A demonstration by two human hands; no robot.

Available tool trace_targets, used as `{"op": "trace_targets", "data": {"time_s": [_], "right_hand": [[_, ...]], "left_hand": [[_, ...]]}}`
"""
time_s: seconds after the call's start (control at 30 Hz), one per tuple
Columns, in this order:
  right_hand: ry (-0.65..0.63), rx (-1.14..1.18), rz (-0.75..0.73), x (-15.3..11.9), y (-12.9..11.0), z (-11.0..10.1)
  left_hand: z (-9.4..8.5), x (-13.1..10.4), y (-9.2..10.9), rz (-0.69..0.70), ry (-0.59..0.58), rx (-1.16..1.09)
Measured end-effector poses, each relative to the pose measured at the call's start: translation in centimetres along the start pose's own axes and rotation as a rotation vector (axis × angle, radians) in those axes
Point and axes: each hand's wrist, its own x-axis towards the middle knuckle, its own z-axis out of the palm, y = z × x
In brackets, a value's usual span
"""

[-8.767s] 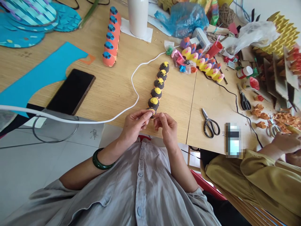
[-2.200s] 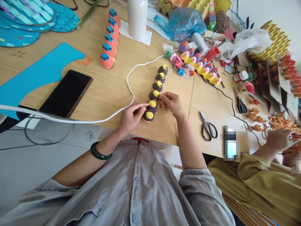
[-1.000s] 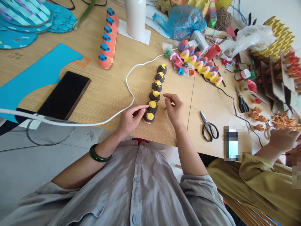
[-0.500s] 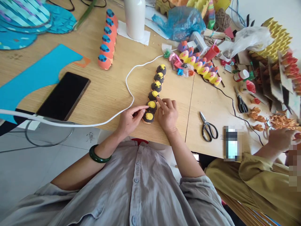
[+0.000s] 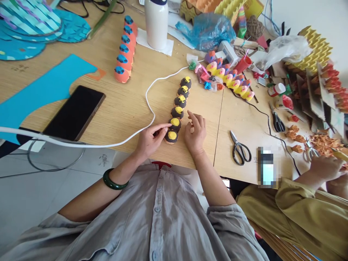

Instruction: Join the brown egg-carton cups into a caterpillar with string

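A strip of egg-carton cups (image 5: pixel 181 101) lies on the table before me, its bumps covered in black clay with yellow patches on top. My left hand (image 5: pixel 152 138) holds the near end from the left, index fingertip on the second bump and thumb close beside it. To the right of the strip, my right hand (image 5: pixel 196 131) is apart from it, fingers loosely bent and spread, with nothing visible in them. The yellow patches on the farther bumps look broken up; those on the nearer bumps are smooth and round.
A white cable (image 5: pixel 148 105) curves left of the strip. Left lie a phone (image 5: pixel 74 113) and blue paper (image 5: pixel 51 81); behind stands an orange strip (image 5: pixel 125 54) beside a white bottle (image 5: pixel 157 25). Scissors (image 5: pixel 239 150) lie right, near a co-worker's hand (image 5: pixel 324 167).
My right hand has drawn back from the strip, its index finger lifting off the fourth bump. My left hand stays in place. The co-worker's hand at the right has shifted slightly.
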Motion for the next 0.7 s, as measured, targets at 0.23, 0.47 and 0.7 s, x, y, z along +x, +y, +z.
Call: {"op": "trace_targets", "data": {"time_s": [0.23,0.47,0.7], "right_hand": [[0.109,0.234,0.055,-0.4,-2.1,-2.2],[0.058,0.143,-0.152,-2.9,-6.8,-4.5],[0.044,0.126,-0.176,-3.6,-7.1,-4.1]], "left_hand": [[-0.5,-0.2,0.8,-0.213,0.066,-0.354],[-0.7,-0.9,5.1,-0.409,-0.028,-0.770],[-0.2,-1.9,6.5,-0.424,-0.161,-0.784]]}}
